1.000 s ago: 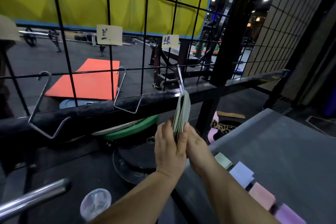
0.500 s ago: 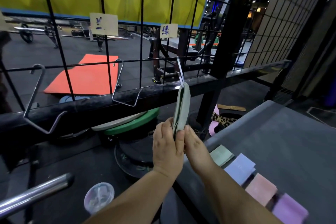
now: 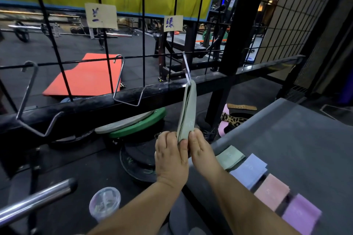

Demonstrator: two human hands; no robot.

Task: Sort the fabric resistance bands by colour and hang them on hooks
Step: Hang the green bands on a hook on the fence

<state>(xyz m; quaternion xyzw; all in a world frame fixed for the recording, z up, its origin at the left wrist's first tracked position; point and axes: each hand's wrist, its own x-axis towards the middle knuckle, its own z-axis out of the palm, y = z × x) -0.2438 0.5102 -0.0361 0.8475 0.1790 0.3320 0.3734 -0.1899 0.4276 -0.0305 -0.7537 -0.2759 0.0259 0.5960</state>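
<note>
A bunch of green fabric resistance bands [image 3: 188, 112] was hung from the right hook [image 3: 186, 70] on the black wire grid [image 3: 143, 30]. The bunch was pulled down straight, and its lower end was pinched from both sides. The left grip [image 3: 171, 158] was clamped on that end from the left. The right grip [image 3: 202, 152] was clamped on it from the right. A paper label [image 3: 173, 23] was fixed to the grid above that hook. A middle hook [image 3: 122, 82] and a left hook [image 3: 28, 97] were hung on the same grid wire. On the grey bench [image 3: 305, 139], four folded bands were laid in a row. A green folded band [image 3: 230, 156] was placed nearest the grips, then a blue folded band [image 3: 249, 170], a pink folded band [image 3: 272, 191] and a purple folded band [image 3: 301, 213].
</note>
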